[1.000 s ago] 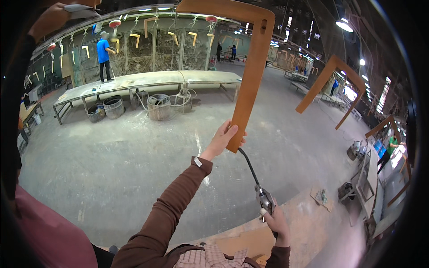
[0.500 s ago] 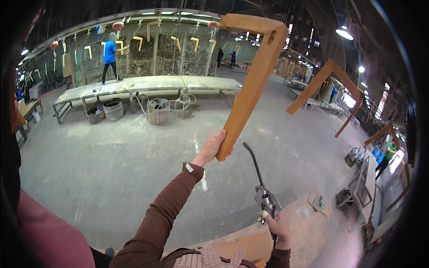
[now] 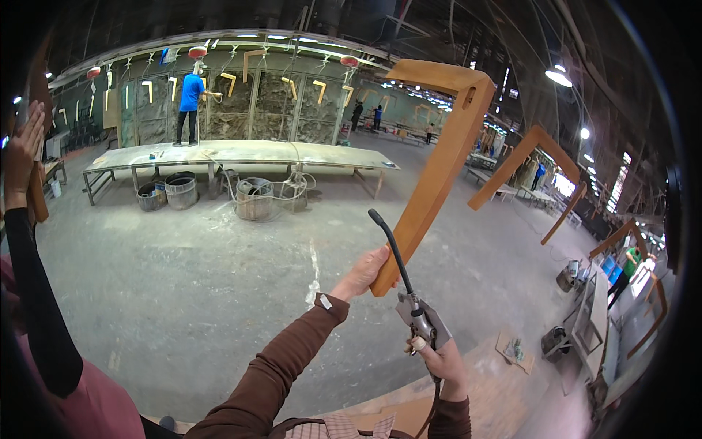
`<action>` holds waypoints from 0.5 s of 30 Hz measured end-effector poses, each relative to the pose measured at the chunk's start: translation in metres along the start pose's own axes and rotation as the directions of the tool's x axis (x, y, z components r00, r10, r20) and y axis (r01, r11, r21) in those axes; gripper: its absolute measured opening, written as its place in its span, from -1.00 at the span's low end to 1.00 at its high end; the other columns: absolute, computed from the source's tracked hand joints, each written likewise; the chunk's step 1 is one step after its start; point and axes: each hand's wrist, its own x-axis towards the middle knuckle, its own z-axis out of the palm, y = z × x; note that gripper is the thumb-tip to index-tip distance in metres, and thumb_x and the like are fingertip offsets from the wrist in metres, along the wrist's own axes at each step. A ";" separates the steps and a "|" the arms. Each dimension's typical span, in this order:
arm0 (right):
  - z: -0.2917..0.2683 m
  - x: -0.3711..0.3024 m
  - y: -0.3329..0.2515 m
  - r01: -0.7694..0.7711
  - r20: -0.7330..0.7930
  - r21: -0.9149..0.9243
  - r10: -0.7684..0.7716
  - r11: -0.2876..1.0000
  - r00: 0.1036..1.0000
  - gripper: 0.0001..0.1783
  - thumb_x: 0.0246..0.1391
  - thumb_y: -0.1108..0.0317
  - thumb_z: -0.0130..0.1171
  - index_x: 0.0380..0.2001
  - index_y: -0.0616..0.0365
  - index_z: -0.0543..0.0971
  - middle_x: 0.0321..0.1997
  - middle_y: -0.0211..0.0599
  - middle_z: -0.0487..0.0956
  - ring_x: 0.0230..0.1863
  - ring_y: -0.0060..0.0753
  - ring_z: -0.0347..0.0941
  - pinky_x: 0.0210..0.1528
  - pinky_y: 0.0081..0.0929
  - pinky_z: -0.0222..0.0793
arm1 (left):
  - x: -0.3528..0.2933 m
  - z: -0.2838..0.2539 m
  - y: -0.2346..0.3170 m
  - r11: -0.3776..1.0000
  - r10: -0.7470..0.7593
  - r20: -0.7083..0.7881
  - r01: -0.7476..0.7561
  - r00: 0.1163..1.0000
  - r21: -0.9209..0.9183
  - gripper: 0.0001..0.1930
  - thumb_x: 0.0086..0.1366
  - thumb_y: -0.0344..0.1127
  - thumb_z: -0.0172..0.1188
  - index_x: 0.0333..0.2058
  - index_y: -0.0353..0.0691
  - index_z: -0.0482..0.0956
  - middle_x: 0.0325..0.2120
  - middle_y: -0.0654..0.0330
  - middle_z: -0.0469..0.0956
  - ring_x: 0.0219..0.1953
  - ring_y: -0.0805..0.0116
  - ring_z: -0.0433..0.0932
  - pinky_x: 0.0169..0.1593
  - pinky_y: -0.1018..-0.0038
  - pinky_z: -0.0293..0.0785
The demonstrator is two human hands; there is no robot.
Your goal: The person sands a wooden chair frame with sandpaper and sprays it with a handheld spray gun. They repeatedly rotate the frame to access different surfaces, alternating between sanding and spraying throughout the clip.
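My left hand is closed round the lower end of a brown, angular wooden frame piece. The piece slants up to the right, bends at a slotted corner and runs back left. My right hand grips an air blow gun with a metal body, a long bent black nozzle and a hose below. The nozzle passes in front of the wood's lower end; whether it touches cannot be told. One right finger has a pale wrapping.
At left, a co-worker's arm reaches up to another wooden piece. Similar angled frames hang at right. A long low table bears a person in blue; buckets stand beneath. A cardboard piece lies on the floor.
The blow gun has moved up and left, bringing its nozzle across the wood. The held frame and my left hand sit lower and farther right in view. A co-worker's arm has appeared at left.
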 end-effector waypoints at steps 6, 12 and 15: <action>0.005 0.004 -0.003 0.051 -0.039 0.020 -0.051 0.998 0.998 -0.39 0.12 0.36 0.17 0.19 0.29 0.23 -0.31 -0.34 0.45 -0.36 -0.55 0.46 -0.30 -0.54 0.43 | -0.001 -0.006 0.000 0.996 -0.054 0.047 0.057 0.997 -0.071 -0.37 0.25 0.31 -0.07 -0.19 -0.27 0.40 -0.49 0.12 0.53 -0.51 0.36 0.58 -0.40 0.47 0.55; 0.006 0.002 -0.004 0.033 -0.094 0.055 -0.028 0.998 0.995 -0.36 0.09 0.33 0.22 0.19 0.30 0.24 -0.30 -0.32 0.46 -0.35 -0.54 0.46 -0.30 -0.53 0.43 | -0.005 -0.014 -0.011 0.988 -0.098 0.076 0.106 0.992 -0.111 -0.36 0.26 0.30 -0.10 -0.16 -0.28 0.39 -0.49 0.12 0.54 -0.51 0.36 0.57 -0.40 0.46 0.55; 0.007 0.002 -0.001 0.054 -0.122 0.079 -0.045 0.995 0.992 -0.35 0.07 0.31 0.24 0.18 0.30 0.26 -0.31 -0.32 0.47 -0.35 -0.53 0.46 -0.31 -0.53 0.43 | -0.012 -0.014 -0.017 0.980 -0.112 0.105 0.128 0.988 -0.155 -0.38 0.28 0.28 -0.12 -0.15 -0.27 0.39 -0.47 0.13 0.53 -0.49 0.36 0.58 -0.39 0.46 0.55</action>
